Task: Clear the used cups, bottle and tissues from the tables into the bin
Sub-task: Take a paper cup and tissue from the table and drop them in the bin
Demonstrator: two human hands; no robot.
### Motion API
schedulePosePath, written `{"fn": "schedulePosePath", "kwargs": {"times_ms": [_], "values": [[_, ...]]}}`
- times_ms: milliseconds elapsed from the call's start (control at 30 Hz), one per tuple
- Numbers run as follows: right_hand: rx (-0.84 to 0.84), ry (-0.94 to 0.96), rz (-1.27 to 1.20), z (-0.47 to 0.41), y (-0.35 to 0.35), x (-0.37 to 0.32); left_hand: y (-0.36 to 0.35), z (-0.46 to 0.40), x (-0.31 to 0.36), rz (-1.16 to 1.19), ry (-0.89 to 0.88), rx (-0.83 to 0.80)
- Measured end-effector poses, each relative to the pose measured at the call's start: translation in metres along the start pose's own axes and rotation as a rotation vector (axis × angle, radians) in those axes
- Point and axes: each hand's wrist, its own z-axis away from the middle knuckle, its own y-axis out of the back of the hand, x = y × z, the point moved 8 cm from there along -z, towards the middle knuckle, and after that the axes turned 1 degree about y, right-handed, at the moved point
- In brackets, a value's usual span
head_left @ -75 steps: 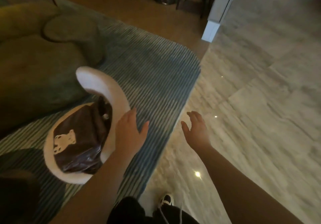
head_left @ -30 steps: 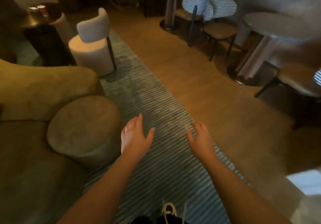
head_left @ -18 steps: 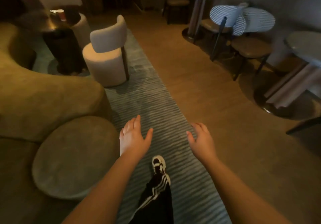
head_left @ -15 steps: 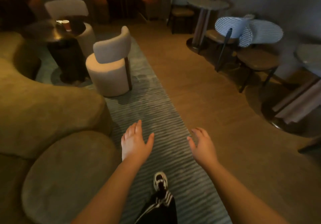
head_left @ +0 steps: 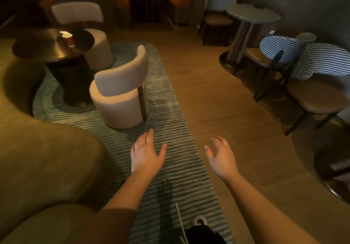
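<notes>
Low at centre frame, left hand point(head_left: 145, 154) and right hand point(head_left: 221, 158) spread loose and holding nothing above the striped rug point(head_left: 170, 111). Far off at 11 o'clock, red cup point(head_left: 70, 39) upright on the dark round counter point(head_left: 37, 45), something white, likely tissue point(head_left: 63, 33), just behind it. No bin in view. Best approach, judging from here: skirt the cream chair point(head_left: 119, 92) on its left, then take the cup by its wall, kept level.

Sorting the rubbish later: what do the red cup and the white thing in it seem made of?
Red cup: probably paper, matte, with a straight tapered disposable shape. White wad at its mouth: likely tissue, crumpled and soft-edged, though too small to be sure.
</notes>
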Motion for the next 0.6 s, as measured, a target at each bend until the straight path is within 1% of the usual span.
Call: {"fn": "schedulePosePath", "kwargs": {"times_ms": [67,167,333,433,500,600], "values": [[-0.028,0.002,-0.012,-0.052,-0.004,0.006,-0.004,-0.046,0.005,0.000,0.010,0.016],[-0.018,0.020,0.002,-0.139,-0.008,0.015,-0.014,-0.124,0.017,-0.010,0.027,0.039],[-0.060,0.099,0.016,-0.312,0.005,0.020,-0.022,-0.277,0.052,-0.005,0.035,0.082],[-0.065,0.145,0.033,-0.415,0.020,0.011,-0.014,-0.376,0.074,-0.009,0.076,0.100],[-0.062,0.169,0.040,-0.479,0.027,0.001,-0.003,-0.436,0.085,0.001,0.090,0.149],[-0.066,0.186,0.030,-0.567,0.031,-0.018,0.008,-0.513,0.085,0.007,0.108,0.197]]}}
